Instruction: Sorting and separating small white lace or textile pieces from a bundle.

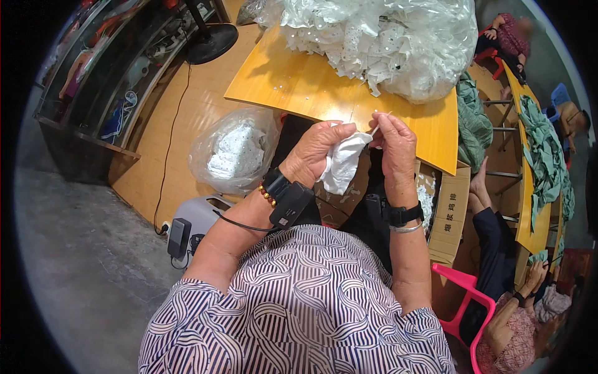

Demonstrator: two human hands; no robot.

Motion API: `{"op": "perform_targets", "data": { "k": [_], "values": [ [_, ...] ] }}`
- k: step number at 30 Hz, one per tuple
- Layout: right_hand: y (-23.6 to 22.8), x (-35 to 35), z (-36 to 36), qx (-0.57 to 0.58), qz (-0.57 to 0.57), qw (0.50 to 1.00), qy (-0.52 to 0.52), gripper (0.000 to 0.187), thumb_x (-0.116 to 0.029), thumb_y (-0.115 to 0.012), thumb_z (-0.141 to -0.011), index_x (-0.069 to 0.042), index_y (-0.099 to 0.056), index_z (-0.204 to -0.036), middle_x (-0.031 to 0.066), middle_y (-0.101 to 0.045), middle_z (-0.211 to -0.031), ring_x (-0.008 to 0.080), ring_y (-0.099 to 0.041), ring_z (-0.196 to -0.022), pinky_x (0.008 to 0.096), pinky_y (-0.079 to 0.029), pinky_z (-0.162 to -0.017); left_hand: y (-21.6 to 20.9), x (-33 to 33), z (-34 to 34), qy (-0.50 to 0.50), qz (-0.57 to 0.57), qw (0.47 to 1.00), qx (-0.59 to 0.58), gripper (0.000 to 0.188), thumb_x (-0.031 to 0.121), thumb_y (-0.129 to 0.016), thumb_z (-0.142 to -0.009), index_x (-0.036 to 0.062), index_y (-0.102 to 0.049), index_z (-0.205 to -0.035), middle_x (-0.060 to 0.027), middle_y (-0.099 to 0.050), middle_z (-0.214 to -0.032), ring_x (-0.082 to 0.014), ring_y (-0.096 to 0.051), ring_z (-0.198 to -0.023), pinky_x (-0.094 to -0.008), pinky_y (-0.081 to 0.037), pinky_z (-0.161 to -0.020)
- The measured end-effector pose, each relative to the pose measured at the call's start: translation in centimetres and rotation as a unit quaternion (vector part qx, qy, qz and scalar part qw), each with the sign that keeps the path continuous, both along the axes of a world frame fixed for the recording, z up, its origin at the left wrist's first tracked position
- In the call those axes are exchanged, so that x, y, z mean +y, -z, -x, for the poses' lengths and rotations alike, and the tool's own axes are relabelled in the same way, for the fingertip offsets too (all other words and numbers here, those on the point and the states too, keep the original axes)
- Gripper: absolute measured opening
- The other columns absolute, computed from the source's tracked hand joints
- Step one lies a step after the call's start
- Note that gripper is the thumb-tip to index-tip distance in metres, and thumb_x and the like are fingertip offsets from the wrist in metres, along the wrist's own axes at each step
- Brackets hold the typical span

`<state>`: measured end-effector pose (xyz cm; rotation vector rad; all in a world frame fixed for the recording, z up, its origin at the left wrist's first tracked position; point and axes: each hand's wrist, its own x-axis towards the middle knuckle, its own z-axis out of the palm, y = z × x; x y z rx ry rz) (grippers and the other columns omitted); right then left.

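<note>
My left hand (316, 149) grips a small piece of white fabric (341, 163) that hangs down between both hands. My right hand (393, 142) pinches the top edge of the same fabric, with a thin white bit sticking up from its fingertips. Both hands are held just in front of the near edge of a yellow table (299, 84). A black device is strapped to my left wrist beside a beaded bracelet. A black watch and a silver bangle sit on my right wrist.
A large heap of white lace pieces in clear plastic (386, 37) lies on the table. A clear bag of white pieces (235, 153) stands on the floor at left. A cardboard box (450, 215) and pink chair (464, 296) are at right, where another person sits.
</note>
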<state>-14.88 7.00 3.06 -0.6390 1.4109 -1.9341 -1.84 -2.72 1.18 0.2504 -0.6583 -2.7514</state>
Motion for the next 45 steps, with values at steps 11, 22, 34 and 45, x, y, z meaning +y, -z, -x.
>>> {"op": "perform_targets", "data": {
  "k": [11, 22, 34, 45],
  "values": [
    [4.8, 16.1, 10.6, 0.383, -0.27, 0.839, 0.276, 0.019, -0.012, -0.062, -0.077, 0.0, -0.06, -0.092, 0.0085, -0.056, -0.071, 0.0198, -0.053, -0.06, 0.0278, -0.043, -0.053, -1.0, 1.7, 1.8, 0.01, -0.141, 0.99, -0.02, 0.023, 0.018, -0.054, -0.086, -0.0032, -0.053, -0.095, -0.0144, -0.061, -0.082, -0.0251, -0.063, -0.071, -0.0371, -0.054, -0.064],
    [-1.2, 5.3, -0.4, 0.198, -0.058, 0.974, -0.09, 0.02, -0.013, -0.065, -0.076, 0.002, -0.061, -0.09, 0.0021, -0.058, -0.079, 0.0086, -0.053, -0.072, 0.0209, -0.043, -0.064, 0.0, 3.0, 1.9, 0.036, -0.006, 0.999, -0.037, 0.029, 0.023, -0.051, -0.088, -0.0034, -0.054, -0.099, -0.0127, -0.061, -0.091, -0.021, -0.062, -0.078, -0.033, -0.052, -0.068],
    [-1.0, 3.6, 0.8, 0.12, -0.063, 0.978, -0.157, 0.011, -0.01, -0.062, -0.077, 0.001, -0.062, -0.078, -0.0008, -0.058, -0.067, 0.0058, -0.051, -0.064, 0.0198, -0.042, -0.057, -1.2, 4.0, 0.9, 0.051, 0.136, 0.983, -0.115, 0.017, 0.007, -0.067, -0.073, -0.001, -0.06, -0.085, -0.0047, -0.061, -0.075, -0.0109, -0.058, -0.063, -0.023, -0.047, -0.056],
    [-1.1, 2.7, 1.5, 0.102, -0.074, 0.989, -0.083, 0.011, -0.012, -0.062, -0.078, -0.002, -0.062, -0.081, -0.0034, -0.051, -0.059, 0.0026, -0.044, -0.049, 0.0159, -0.035, -0.043, -1.2, 4.0, 0.6, 0.052, 0.03, 0.993, -0.097, 0.014, 0.007, -0.065, -0.075, 0.0018, -0.059, -0.087, -0.0034, -0.059, -0.071, -0.0111, -0.056, -0.06, -0.0237, -0.047, -0.056]
  ]
}}
